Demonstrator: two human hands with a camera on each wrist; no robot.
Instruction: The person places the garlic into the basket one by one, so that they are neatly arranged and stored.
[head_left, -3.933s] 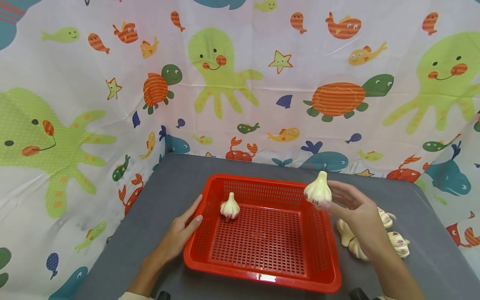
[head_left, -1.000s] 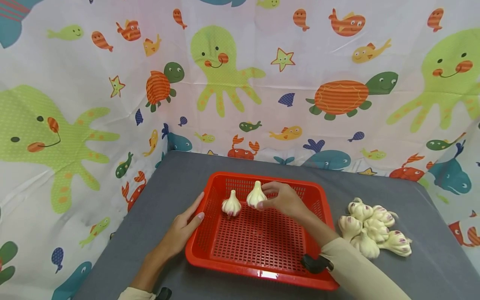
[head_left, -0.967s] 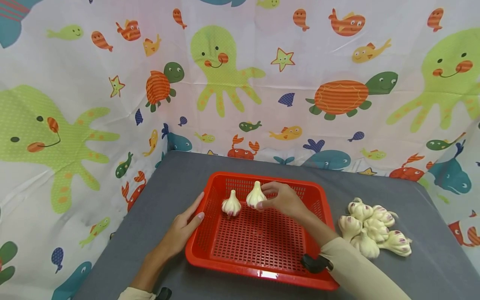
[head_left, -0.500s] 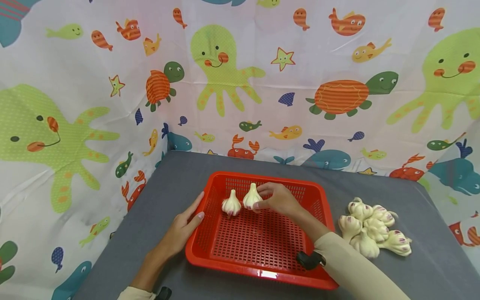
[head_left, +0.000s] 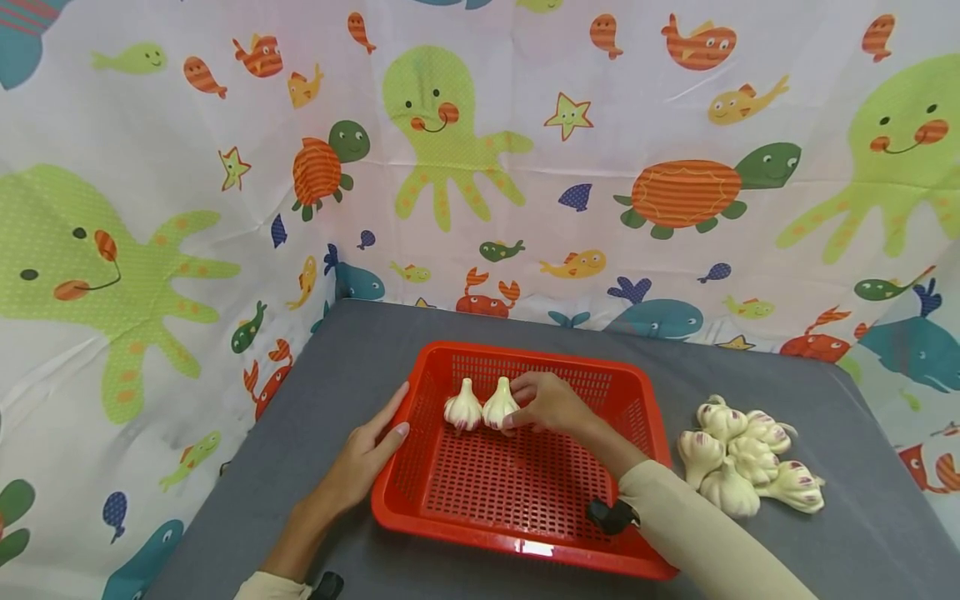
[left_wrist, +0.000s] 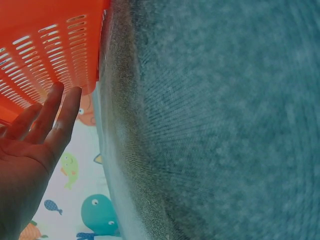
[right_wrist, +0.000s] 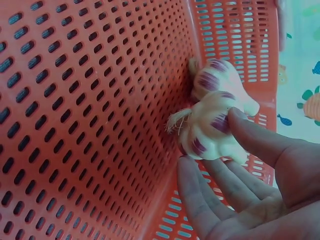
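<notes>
My right hand (head_left: 551, 404) pinches a garlic bulb (head_left: 501, 402) between thumb and fingers, low inside the red basket (head_left: 525, 560). This bulb stands upright beside another garlic bulb (head_left: 462, 406); in the right wrist view the held garlic bulb (right_wrist: 212, 125) appears against its neighbour, purple-streaked and with a tuft of roots. My left hand (head_left: 356, 467) rests on the basket's left side, the thumb at the rim. In the left wrist view its fingers (left_wrist: 62, 117) lie nearly straight against the slotted outer wall.
Several garlic bulbs (head_left: 752, 460) lie in a cluster on the grey tabletop (head_left: 360, 342), right of the basket. A white curtain (head_left: 517, 300) printed with sea animals rises behind and at both sides of the table.
My right hand has carried the garlic bulb from above the basket's right side leftward and down, beside the other bulb. My left hand has stayed at the basket's left side.
</notes>
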